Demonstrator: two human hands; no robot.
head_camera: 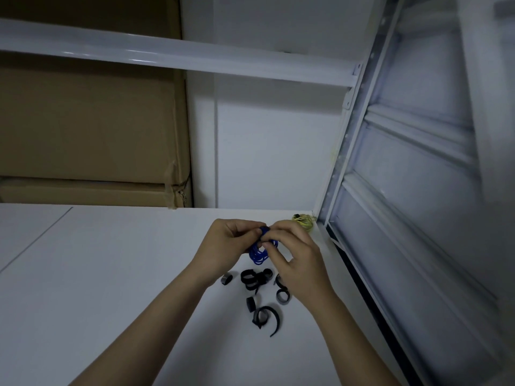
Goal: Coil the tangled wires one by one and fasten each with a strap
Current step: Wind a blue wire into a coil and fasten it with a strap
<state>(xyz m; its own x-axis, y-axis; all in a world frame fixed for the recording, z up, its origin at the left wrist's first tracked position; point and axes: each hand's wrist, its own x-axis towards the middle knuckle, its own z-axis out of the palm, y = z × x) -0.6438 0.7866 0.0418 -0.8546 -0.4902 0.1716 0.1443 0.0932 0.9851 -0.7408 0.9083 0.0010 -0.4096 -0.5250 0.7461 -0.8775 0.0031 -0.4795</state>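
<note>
Pinching the blue wire coil (259, 253), both hands' grips close above black straps (255, 280) on the table (111, 274).

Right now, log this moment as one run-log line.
left hand: gripping blue wire coil | right hand: pinching coil top | black straps: loose on white shelf | yellow wire bundle: back corner

Both hands (262, 246) hide the blue coil's (259, 254) top; forearms cut off below.
</note>
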